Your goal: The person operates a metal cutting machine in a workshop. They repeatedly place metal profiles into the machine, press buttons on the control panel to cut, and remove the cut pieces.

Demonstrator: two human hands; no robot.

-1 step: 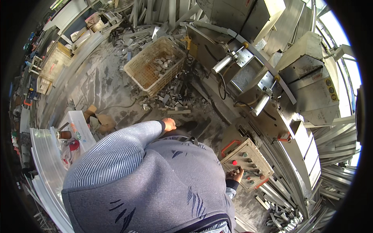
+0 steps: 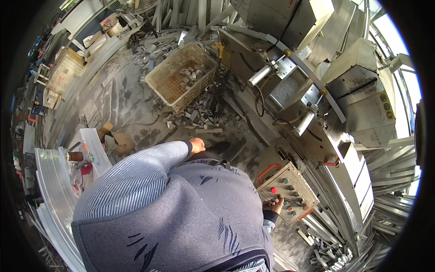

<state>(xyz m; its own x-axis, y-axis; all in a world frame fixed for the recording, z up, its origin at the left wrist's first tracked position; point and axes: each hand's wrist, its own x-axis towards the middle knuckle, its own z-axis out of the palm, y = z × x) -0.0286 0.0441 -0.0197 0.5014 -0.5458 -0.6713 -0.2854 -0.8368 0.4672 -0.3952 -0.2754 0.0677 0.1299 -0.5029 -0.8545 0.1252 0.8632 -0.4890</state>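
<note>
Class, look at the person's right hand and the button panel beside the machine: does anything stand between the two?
Nothing visible does. The right hand already rests on the lower left edge of the control panel, fingers on its buttons. The left hand hangs apart, above the littered floor.

Your right hand rests on a matt, dusty metal control panel with glossy plastic buttons; your sleeve is ribbed cloth, the basket grimy plastic mesh.

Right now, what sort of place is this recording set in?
Most likely a metal-cutting workshop, probably for aluminium profiles. A large cutting machine with pneumatic cylinders, a push-button control panel under the right hand, and a plastic basket of metal offcuts on the littered floor show it.
</note>
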